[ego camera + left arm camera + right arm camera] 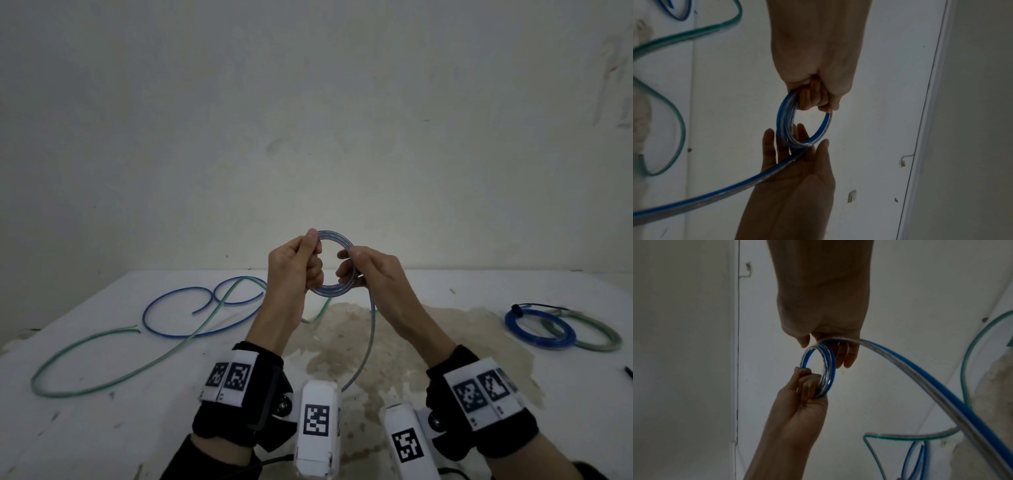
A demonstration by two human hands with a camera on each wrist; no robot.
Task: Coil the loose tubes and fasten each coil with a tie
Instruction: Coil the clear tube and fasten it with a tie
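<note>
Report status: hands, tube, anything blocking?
Left hand grips clear blue-striped tube coil; right hand guides its loose tail, fingers mostly straight. Coil unfinished, untied. Loose blue tube and green tube on table; nothing blocking.

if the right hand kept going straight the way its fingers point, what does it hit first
Probably the left hand, which grips the far side of the tube coil that the right hand steadies; depth is unclear.

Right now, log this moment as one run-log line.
left hand grips coil | right hand guides tail | two coils tied | two tubes loose
</note>
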